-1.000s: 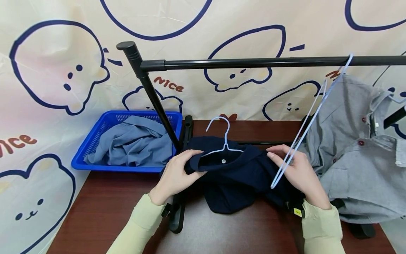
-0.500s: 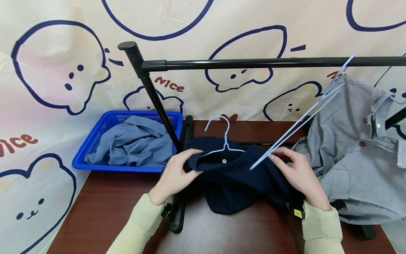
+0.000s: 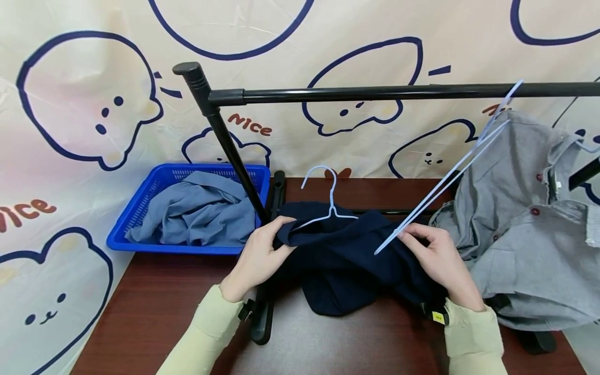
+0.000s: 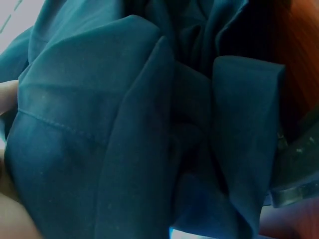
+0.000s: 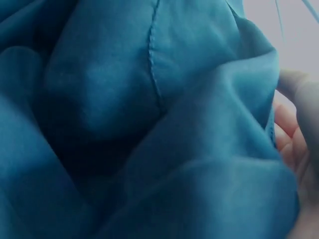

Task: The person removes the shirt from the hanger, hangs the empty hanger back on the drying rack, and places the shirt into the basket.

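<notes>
A navy garment (image 3: pixel 337 276) with a collar-like opening lies bunched over the lower part of the rack and the table. Inside its neck opening sits a light-blue hanger (image 3: pixel 332 200), hook upward, its ends hidden under the cloth. My left hand (image 3: pixel 255 258) pinches the garment's left side between thumb and fingers. On the opposite side my right hand (image 3: pixel 439 255) pinches the cloth, its fingertips close to a second light-blue hanger (image 3: pixel 436 190) that hangs from the rail. Folded dark cloth (image 4: pixel 134 134) fills the left wrist view, and the same cloth (image 5: pixel 214 129) covers most of the right wrist view.
A black rack rail (image 3: pixel 375 92) crosses above my hands, with a slanted post (image 3: pixel 234 151) at left. Left of it, a blue basket (image 3: pixel 117 232) holds a grey-blue cloth (image 3: pixel 201 208). A grey buttoned garment (image 3: pixel 525 250) hangs at right over the brown table (image 3: pixel 187 307).
The second hanger has swung leftward across my right fingertips. The hook of the hanger in the navy garment has risen slightly. The white button at the neck is now out of sight.
</notes>
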`<state>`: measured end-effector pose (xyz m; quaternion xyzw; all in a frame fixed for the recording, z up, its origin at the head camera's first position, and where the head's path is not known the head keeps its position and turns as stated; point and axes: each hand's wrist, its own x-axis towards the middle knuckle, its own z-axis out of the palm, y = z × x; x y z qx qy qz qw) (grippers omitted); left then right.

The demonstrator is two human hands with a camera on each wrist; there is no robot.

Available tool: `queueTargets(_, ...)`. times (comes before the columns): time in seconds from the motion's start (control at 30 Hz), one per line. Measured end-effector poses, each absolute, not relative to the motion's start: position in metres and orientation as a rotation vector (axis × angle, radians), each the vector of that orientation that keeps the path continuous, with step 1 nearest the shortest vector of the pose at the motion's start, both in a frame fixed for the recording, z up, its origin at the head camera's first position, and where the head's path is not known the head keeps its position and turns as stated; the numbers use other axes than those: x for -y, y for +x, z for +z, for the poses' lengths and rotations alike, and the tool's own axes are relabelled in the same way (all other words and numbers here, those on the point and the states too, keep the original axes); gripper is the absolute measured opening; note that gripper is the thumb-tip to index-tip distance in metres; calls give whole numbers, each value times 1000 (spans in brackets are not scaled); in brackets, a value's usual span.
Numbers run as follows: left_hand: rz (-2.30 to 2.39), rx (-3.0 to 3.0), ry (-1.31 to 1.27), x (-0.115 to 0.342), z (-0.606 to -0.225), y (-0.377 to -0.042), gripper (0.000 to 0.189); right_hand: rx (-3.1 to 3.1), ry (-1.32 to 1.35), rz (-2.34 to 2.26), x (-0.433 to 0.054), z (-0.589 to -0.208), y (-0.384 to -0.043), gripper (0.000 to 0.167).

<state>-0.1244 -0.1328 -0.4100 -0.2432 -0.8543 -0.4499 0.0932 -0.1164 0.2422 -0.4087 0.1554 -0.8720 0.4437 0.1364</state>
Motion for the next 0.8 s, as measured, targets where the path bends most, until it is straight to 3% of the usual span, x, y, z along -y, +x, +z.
queueTargets(0.8, -1139, 2608, -739, 102, -395, -133, 21, 2482, 451, 1322, -214, -410, -119, 6)
